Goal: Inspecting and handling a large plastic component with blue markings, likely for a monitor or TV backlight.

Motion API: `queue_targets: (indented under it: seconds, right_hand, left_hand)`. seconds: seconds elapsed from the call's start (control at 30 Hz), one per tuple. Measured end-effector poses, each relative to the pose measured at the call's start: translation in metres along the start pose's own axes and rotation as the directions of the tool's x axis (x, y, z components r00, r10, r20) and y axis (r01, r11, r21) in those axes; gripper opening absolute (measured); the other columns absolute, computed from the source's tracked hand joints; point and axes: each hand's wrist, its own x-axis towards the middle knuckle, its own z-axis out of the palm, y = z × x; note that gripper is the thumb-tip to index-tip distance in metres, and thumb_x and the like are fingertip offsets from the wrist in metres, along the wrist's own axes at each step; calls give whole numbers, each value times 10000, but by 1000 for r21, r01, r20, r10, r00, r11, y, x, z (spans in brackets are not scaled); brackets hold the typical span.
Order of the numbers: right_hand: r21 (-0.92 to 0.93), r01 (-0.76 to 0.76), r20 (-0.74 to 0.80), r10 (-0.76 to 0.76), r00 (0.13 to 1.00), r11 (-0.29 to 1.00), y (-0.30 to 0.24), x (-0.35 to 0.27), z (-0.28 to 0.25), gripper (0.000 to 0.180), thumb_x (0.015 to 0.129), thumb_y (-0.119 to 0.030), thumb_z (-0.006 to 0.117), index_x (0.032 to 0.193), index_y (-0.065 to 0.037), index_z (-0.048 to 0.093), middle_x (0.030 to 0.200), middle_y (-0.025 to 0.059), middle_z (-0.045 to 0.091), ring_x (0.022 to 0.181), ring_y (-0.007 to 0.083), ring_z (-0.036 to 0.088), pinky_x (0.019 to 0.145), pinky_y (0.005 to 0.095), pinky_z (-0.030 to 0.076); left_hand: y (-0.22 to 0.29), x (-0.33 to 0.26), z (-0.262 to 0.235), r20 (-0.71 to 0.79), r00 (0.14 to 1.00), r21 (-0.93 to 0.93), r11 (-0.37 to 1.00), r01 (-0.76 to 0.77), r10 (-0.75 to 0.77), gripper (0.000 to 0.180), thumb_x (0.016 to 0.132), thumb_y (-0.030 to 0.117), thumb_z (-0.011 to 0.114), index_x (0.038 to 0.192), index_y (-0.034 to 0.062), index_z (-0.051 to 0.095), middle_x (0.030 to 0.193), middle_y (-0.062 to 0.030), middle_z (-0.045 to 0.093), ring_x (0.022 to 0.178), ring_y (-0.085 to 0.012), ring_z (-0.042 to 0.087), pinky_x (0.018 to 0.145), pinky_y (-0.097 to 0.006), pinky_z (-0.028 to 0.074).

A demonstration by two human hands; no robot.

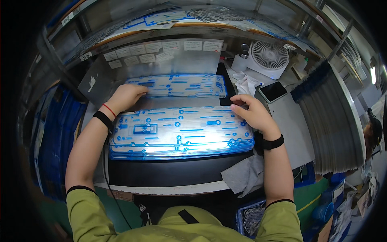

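A stack of clear plastic sheets with blue printed outlines [181,135] lies on the black work surface [169,171] in front of me. A second clear blue-outlined sheet [181,85] lies farther back on a lit panel. My left hand [125,97] rests flat on the left end of that far sheet. My right hand [250,111] sits at the upper right corner of the near stack, fingers curled onto its edge. Both wrists carry black bands; the left also has a red cord.
A small white fan [269,58] and a white bottle [241,60] stand at the back right. A phone [273,91] and crumpled white cloth [246,84] lie beside them. A grey cloth [244,175] hangs off the front right edge. Stacked grey sheets [334,121] fill the right.
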Motion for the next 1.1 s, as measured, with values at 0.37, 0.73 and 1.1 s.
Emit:
queue_targets:
  seconds: [0.37,0.73,1.1]
  right_hand:
    - [-30,46,-36,-47,998,998,5,3,0,371,877,-201,693,1155,34,621,974,98,655,887,170,602,804,298,497]
    - [114,8,-58,-1,998,993,8,6,2,442,961,-280,595,1264,40,558,983,86,656,916,165,594,836,280,482]
    - [363,-91,-21,106,994,927,5,6,-7,568,966,-213,578,1435,36,374,892,34,653,857,86,567,810,230,446]
  left_hand:
    - [1,3,-4,-88,994,-16,998,59,-60,138,886,144,607,964,67,692,916,-121,699,874,-310,665,794,-379,528]
    - [-2,-10,-27,-93,974,-398,905,153,-206,157,857,115,669,981,26,705,935,-133,714,846,-241,685,780,-332,525]
    - [4,-73,-55,104,995,-949,298,99,4,502,896,483,648,1171,62,647,1212,-90,650,1106,-197,610,981,-327,464]
